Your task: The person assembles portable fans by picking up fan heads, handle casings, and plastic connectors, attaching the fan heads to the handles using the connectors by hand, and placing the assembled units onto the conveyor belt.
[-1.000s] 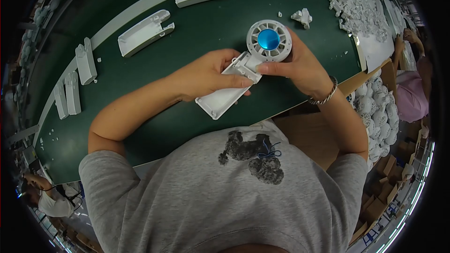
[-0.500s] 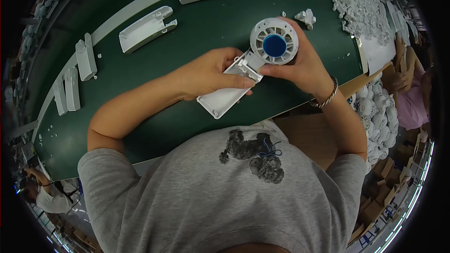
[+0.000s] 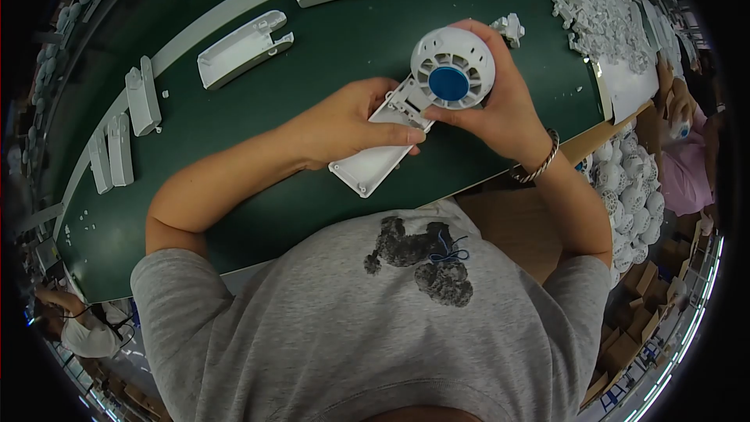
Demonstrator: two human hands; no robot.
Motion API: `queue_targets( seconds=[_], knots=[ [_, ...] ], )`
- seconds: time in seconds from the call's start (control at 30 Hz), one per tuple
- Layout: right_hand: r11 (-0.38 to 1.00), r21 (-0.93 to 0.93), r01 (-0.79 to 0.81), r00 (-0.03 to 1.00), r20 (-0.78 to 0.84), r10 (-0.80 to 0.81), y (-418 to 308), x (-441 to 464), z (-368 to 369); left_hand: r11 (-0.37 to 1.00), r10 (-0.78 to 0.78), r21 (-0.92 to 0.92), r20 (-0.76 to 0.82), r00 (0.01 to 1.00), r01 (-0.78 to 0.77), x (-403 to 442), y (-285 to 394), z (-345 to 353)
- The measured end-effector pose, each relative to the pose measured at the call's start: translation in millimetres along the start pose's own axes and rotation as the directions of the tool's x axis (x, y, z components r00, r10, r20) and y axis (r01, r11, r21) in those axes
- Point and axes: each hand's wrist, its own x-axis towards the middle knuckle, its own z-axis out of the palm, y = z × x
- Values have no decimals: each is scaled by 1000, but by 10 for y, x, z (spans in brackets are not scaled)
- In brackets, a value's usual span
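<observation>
My left hand (image 3: 361, 121) is closed around a long white plastic handle shell (image 3: 367, 168), its thumb across the near side. The shell's hollow inner face is turned up. My right hand (image 3: 500, 105) grips a round white slotted fan head (image 3: 453, 47) with a blue disc (image 3: 448, 84) at its centre. The fan head's narrow neck (image 3: 418, 98) meets the upper end of the shell, by my right thumb. Whether the neck is seated in the shell, I cannot tell. Fingers of both hands are partly hidden under the parts.
Several white shells, such as this one (image 3: 246, 48), lie along the far and left side of the green table (image 3: 258, 121). A small white part (image 3: 511, 30) lies beyond my right hand. A pile of small white pieces (image 3: 601, 19) and round white covers (image 3: 625, 195) are at right, near another person.
The fan head has tilted in my right hand, showing more of its white rim, with the blue disc lower. One shell at the far left has come further into view.
</observation>
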Motion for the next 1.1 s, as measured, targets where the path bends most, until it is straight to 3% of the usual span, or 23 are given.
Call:
queue_targets(
  seconds=[0.17, 0.27, 0.3, 0.4, 0.5, 0.6, 0.63, 0.67, 0.7, 0.73, 0.8, 0.83, 0.93, 0.97, 1.03, 1.1],
  knots=[
    [996, 76, -35, 999, 14, 34, 30, -32, 8, 991, -70, -116, -39, 997, 65, 8, 9, 20],
    [865, 417, -281, 960, 133, 248, -74, -11, -76, 991, -28, -134, -59, 998, 20, 15, 7, 23],
    [892, 392, -225, 974, 102, 201, -31, -5, -86, 993, -1, -121, -68, 998, -7, 19, -2, 25],
    [833, 464, -302, 952, 101, 289, -4, 1, -68, 984, 166, 72, -33, 986, -164, 27, -88, 0],
    [542, 654, -528, 836, 285, 469, -35, 31, -122, 923, 320, 249, -74, 945, -293, 2, -91, 49],
    [654, 663, -365, 923, 167, 346, -29, -60, -91, 905, 342, 281, -41, 939, -318, -18, -25, 63],
    [881, 416, -223, 972, 22, 236, -58, -59, -71, 918, 339, 230, -35, 940, -323, -18, 14, 81],
    [953, 295, -64, 989, -109, 100, -195, -93, -11, 921, 317, 247, -31, 948, -300, 56, 7, 9],
    [985, -115, 131, 973, -178, -150, -208, -116, 13, 926, 292, 260, -28, 956, -275, 119, 19, -67],
    [852, -368, 372, 900, -82, -429, -239, -88, 4, 927, 254, 281, 12, 967, -247, 107, 100, -85],
    [882, -359, 304, 927, -102, -361, -273, -57, -23, 901, 281, 345, -3, 960, -263, 66, 105, -83],
    [995, 96, 20, 990, -140, -7, -200, -42, -13, 932, 181, 322, -15, 983, -167, 4, 173, -38],
    [990, 138, 41, 995, -100, -27, -206, 40, -88, 954, 199, 254, -128, 972, -162, 60, 180, 3],
    [989, -13, 149, 981, -125, -149, -197, 73, -118, 929, 255, 309, -131, 958, -205, 97, 191, -25],
    [987, 43, 155, 980, -136, -148, -223, 184, -171, 872, 333, 416, -115, 936, -258, 149, 292, -115],
    [959, 281, 46, 998, -59, -31, -241, 346, -258, 650, 518, 669, -46, 854, -359, 175, 449, -185]
  ],
)
